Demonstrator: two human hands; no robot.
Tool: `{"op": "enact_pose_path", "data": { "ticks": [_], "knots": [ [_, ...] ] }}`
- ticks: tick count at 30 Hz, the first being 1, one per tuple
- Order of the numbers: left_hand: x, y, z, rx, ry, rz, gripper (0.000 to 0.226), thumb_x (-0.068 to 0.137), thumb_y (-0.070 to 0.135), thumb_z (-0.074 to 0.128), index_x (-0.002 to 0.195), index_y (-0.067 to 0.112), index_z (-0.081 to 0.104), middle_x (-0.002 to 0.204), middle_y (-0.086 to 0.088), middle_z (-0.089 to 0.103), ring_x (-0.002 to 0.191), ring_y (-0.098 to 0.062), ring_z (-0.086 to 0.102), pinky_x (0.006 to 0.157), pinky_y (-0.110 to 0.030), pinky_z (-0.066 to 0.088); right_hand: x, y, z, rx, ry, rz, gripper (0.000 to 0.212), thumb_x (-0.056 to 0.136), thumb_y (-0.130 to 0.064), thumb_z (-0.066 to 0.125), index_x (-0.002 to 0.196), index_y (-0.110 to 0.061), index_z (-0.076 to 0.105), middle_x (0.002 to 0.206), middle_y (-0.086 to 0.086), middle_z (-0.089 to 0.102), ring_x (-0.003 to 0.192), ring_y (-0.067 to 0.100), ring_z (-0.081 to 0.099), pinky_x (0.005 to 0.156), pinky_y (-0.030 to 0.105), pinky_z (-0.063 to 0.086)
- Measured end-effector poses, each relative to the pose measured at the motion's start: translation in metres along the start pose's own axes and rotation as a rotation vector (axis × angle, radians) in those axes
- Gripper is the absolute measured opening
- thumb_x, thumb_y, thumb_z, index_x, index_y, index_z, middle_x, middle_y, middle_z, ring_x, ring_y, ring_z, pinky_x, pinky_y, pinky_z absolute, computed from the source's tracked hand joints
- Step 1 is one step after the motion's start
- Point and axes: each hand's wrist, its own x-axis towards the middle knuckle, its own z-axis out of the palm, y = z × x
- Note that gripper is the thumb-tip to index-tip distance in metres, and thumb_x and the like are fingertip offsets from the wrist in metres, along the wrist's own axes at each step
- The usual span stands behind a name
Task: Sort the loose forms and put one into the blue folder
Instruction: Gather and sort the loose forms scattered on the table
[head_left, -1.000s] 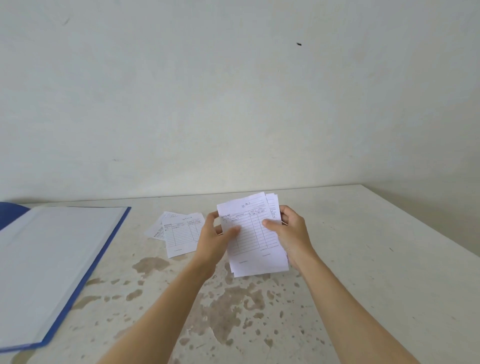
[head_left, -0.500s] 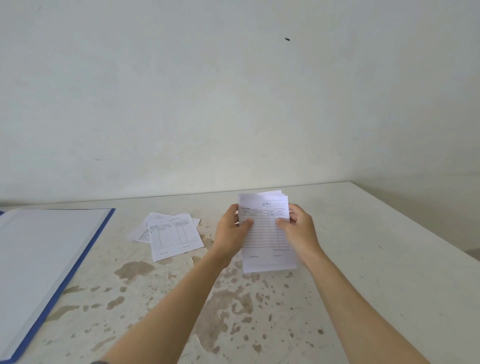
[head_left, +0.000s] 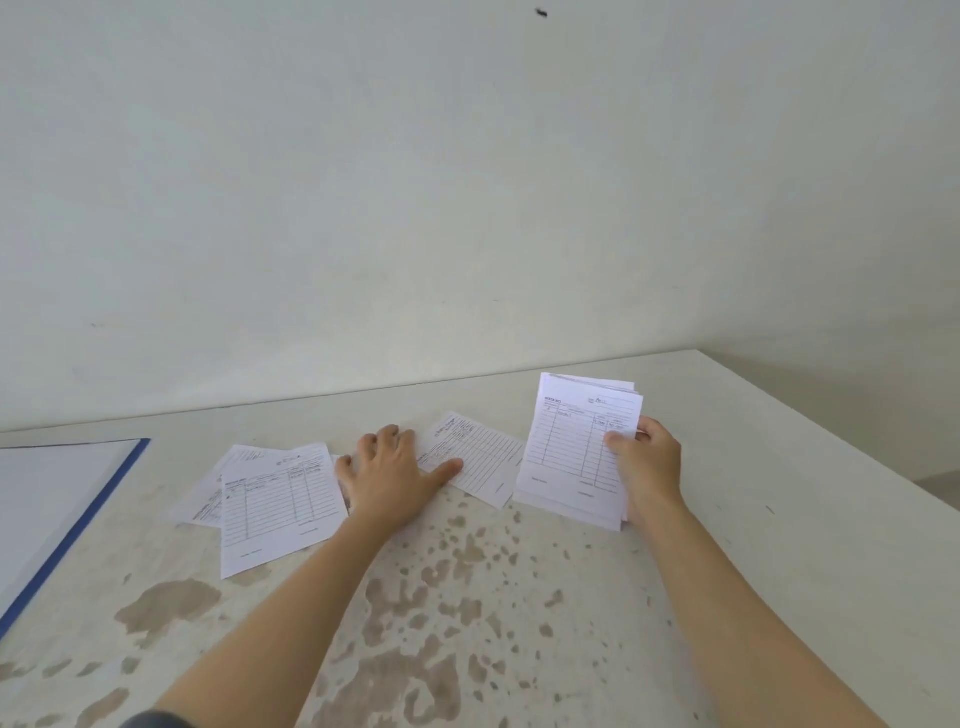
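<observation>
My right hand (head_left: 647, 465) grips a stack of white printed forms (head_left: 571, 452), held tilted up above the table, thumb on the top sheet. My left hand (head_left: 387, 473) lies flat and spread on the table, its thumb and palm pressing the left end of a single form (head_left: 480, 462) that lies beside the stack. Left of that hand, two or three more forms (head_left: 275, 501) lie overlapped on the table. The open blue folder (head_left: 78, 512) lies at the far left, white inside showing, partly cut off by the frame.
The table (head_left: 519, 597) is white with brown worn patches in front of me. Its right edge (head_left: 831, 441) runs diagonally at the right. A plain white wall stands right behind the table.
My left hand has left the stack and laid one form flat on the table to its left. The right hand now holds the stack alone. The view has shifted right and down.
</observation>
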Motion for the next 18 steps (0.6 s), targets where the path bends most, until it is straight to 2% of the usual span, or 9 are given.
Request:
{"op": "enact_pose_path", "data": {
  "ticks": [4,8,11,14,16,18],
  "knots": [
    [0.007,0.002,0.001,-0.038,-0.041,0.089,0.071,0.087,0.065,0.039,0.142,0.021,0.034,0.152,-0.001,0.028,0.14,-0.023,0.022,0.111,-0.049,0.017,0.009,0.004,0.01,0.038,0.014,-0.005,0.014,0.082,0.001,0.053,0.089,-0.01,0.058,0.079,0.002,0.06,0.079,0.023,0.057,0.074,0.032,0.045],
    [0.018,0.006,-0.005,-0.073,-0.08,0.15,0.064,0.089,0.058,0.044,0.141,0.022,0.034,0.149,0.004,0.033,0.137,-0.018,0.029,0.109,-0.047,0.019,0.012,0.008,0.008,0.078,0.03,0.011,0.013,0.081,0.001,0.052,0.087,-0.009,0.058,0.074,-0.001,0.059,0.077,0.023,0.057,0.072,0.033,0.047],
    [0.029,0.024,-0.01,-0.084,-0.094,0.308,0.059,0.092,0.053,0.044,0.143,0.028,0.031,0.153,0.007,0.029,0.14,-0.016,0.026,0.113,-0.05,0.012,0.015,0.007,0.0,0.105,0.041,0.013,0.013,0.081,0.001,0.052,0.089,-0.008,0.058,0.074,-0.001,0.059,0.077,0.023,0.057,0.073,0.037,0.05],
    [0.04,0.04,-0.011,-0.02,-0.271,0.313,0.08,0.085,0.06,0.051,0.149,0.028,0.017,0.158,0.003,0.016,0.145,-0.021,0.016,0.112,-0.053,0.015,0.019,0.005,-0.01,0.107,0.046,0.014,0.014,0.081,0.001,0.053,0.087,-0.01,0.059,0.076,0.0,0.06,0.079,0.025,0.059,0.082,0.044,0.054],
    [0.044,0.046,-0.01,-0.021,-0.326,0.247,0.093,0.079,0.061,0.058,0.15,0.024,0.011,0.157,-0.002,0.019,0.144,-0.026,0.013,0.112,-0.052,0.018,0.021,0.006,-0.017,0.108,0.033,0.021,0.015,0.082,0.002,0.052,0.086,-0.012,0.058,0.078,0.0,0.062,0.081,0.026,0.061,0.084,0.047,0.054],
    [0.046,0.05,-0.01,-0.067,-0.308,0.22,0.099,0.076,0.058,0.064,0.15,0.021,0.011,0.153,-0.007,0.026,0.142,-0.029,0.015,0.111,-0.05,0.021,0.023,0.008,-0.022,0.104,0.025,0.028,0.016,0.082,0.003,0.052,0.086,-0.012,0.058,0.079,0.002,0.063,0.081,0.027,0.062,0.086,0.05,0.054]
  ]
}}
